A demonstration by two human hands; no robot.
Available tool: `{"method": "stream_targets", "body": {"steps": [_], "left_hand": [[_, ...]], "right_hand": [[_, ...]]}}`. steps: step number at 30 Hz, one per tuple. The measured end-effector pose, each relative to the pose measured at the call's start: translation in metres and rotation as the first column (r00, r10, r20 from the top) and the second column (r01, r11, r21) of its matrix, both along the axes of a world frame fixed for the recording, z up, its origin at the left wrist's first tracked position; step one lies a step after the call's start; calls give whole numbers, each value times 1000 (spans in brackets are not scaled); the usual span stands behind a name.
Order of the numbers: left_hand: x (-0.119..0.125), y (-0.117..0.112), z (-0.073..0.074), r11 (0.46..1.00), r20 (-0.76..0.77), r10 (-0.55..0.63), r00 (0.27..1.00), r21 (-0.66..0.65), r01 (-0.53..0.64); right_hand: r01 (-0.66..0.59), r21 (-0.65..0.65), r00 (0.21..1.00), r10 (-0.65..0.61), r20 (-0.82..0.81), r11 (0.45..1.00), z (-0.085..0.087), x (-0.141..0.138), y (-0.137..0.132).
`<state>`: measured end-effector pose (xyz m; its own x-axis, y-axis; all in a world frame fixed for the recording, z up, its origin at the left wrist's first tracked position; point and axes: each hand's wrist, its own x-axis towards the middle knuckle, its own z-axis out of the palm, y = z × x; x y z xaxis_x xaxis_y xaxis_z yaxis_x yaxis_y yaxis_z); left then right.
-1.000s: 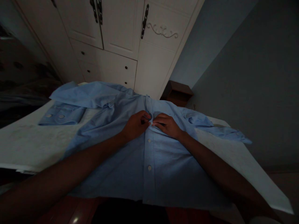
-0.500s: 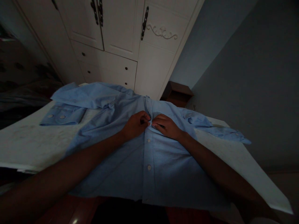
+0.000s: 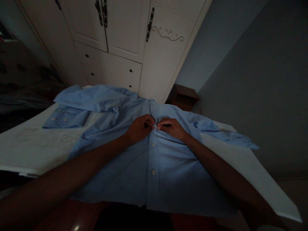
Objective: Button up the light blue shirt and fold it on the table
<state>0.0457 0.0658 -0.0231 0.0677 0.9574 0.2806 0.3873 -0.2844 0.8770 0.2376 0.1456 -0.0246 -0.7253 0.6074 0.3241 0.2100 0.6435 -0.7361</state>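
A light blue long-sleeved shirt lies spread out, front up, its hem hanging toward me. My left hand pinches the left side of the front placket about mid-chest. Just across from it, my right hand pinches the placket's right side, fingertips almost meeting the left ones. Whatever button sits between the fingers is hidden. Below the hands, a white button shows on the placket, with another above it. The cuff at the left has two buttons.
Under the shirt is a white-topped table. Behind it stands a white wardrobe with drawers and dark handles. A small brown cabinet is by the grey wall. Dark cloth lies at far left.
The right hand's fingers have shifted slightly and pinch closer together at the placket. The left hand and the shirt stay nearly where they were.
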Motion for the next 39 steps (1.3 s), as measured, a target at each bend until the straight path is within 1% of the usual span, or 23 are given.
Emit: {"method": "stream_targets", "body": {"steps": [4, 6, 9, 12, 15, 17, 19, 21, 23, 25, 27, 28, 29, 30, 32, 33, 34, 36, 37, 39], "left_hand": [[0, -1, 1, 1000, -29, 2, 1000, 16, -2], [0, -1, 1, 1000, -37, 14, 999, 24, -13], [1, -2, 1, 1000, -41, 15, 999, 17, -14], [2, -3, 3, 999, -47, 33, 998, 16, -32], [2, -4, 5, 998, -37, 56, 998, 11, -56], [2, -3, 5, 998, -31, 64, 997, 6, -64], [2, -3, 5, 997, -29, 72, 997, 3, -72], [1, -2, 5, 997, -23, 77, 997, 0, -77], [0, -1, 5, 997, -5, 76, 997, -7, -76], [0, -1, 5, 997, 19, 80, 997, -18, -80], [-1, -1, 5, 996, 45, 87, 995, -37, -85], [-1, -1, 6, 995, 55, 89, 995, -47, -86], [0, -1, 6, 995, 63, 89, 994, -55, -86], [0, -1, 7, 995, 70, 86, 994, -60, -82], [0, -1, 8, 995, 82, 79, 994, -68, -74], [0, -1, 8, 995, 85, 76, 993, -71, -70], [1, -1, 9, 995, 89, 73, 993, -74, -67], [1, -1, 9, 995, 102, 68, 993, -82, -59], [0, -1, 9, 995, 113, 66, 991, -86, -56], [0, -1, 10, 994, 135, 63, 989, -95, -51]], "right_hand": [[25, -79, 999, -21, 48, 997, -1, -2, 3], [42, -67, 998, -39, 50, 997, -2, -3, 2], [38, 31, 999, -39, 19, 999, -2, -2, -2], [24, 174, 1000, -26, 6, 984, 0, -1, -9], [16, 335, 999, -28, 30, 942, 3, -1, -16], [20, 412, 998, -45, 50, 911, 4, -2, -20], [38, 433, 995, -73, 63, 901, 5, -3, -22], [62, 405, 993, -96, 65, 912, 6, -3, -24], [90, 346, 991, -119, 63, 934, 8, -4, -25], [123, 231, 987, -142, 70, 965, 11, -4, -26], [143, 23, 985, -144, 92, 989, 16, -4, -25], [147, -108, 985, -135, 103, 983, 20, -4, -24], [147, -246, 986, -122, 114, 958, 23, -4, -23], [147, -379, 986, -106, 126, 914, 27, -4, -22], [155, -593, 985, -79, 152, 790, 33, -3, -22], [161, -669, 985, -71, 160, 726, 36, -3, -23], [166, -723, 985, -71, 160, 670, 37, -3, -23], [176, -785, 984, -100, 145, 594, 38, -5, -25], [182, -802, 983, -125, 134, 568, 38, -6, -26], [197, -821, 977, -173, 122, 536, 36, -8, -28]]}}
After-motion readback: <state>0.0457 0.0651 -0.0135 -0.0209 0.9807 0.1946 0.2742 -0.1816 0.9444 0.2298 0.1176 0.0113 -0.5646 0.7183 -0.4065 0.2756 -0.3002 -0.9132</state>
